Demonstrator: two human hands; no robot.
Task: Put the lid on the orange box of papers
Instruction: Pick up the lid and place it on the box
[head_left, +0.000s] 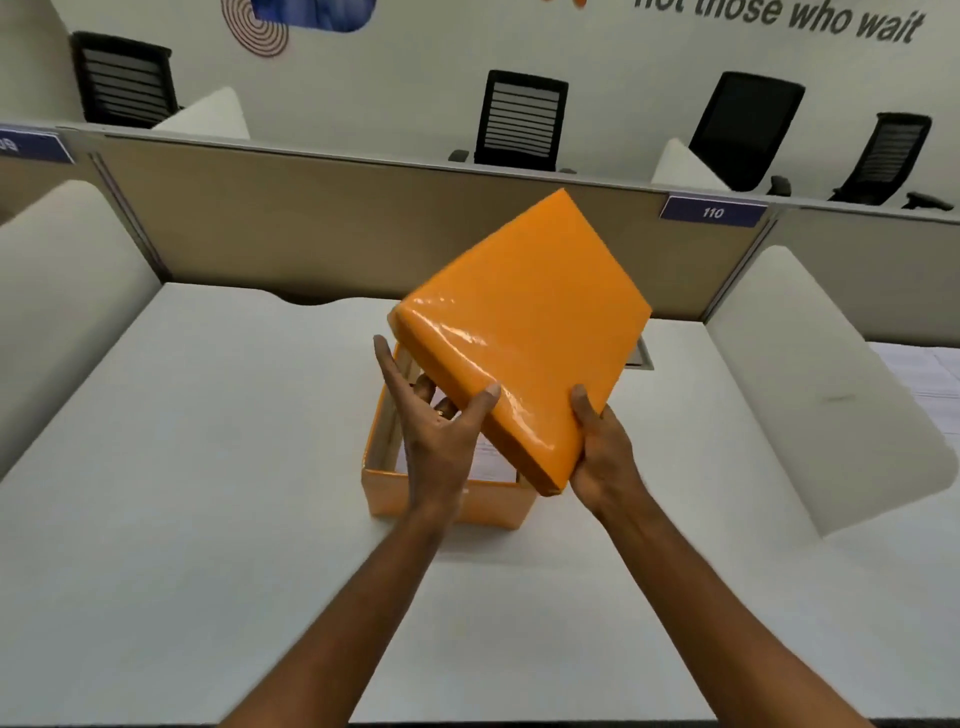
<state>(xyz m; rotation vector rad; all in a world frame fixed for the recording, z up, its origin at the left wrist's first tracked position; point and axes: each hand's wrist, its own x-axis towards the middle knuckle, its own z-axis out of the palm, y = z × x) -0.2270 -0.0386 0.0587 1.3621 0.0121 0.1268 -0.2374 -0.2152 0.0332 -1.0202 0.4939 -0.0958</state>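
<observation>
A glossy orange lid (524, 322) is held tilted in the air above the orange box (483, 506), which stands open on the white desk. White papers (491, 460) show inside the box under the lid's near edge. My left hand (439, 436) grips the lid's near left edge, thumb on top and fingers underneath. My right hand (602, 452) holds the lid's near right corner. The far part of the box is hidden behind the lid.
The white desk (208, 467) is bounded by a beige partition (337, 228) at the back and white side dividers (831, 395) left and right. Black office chairs (519, 119) stand beyond the partition. Papers lie on the neighbouring desk at far right.
</observation>
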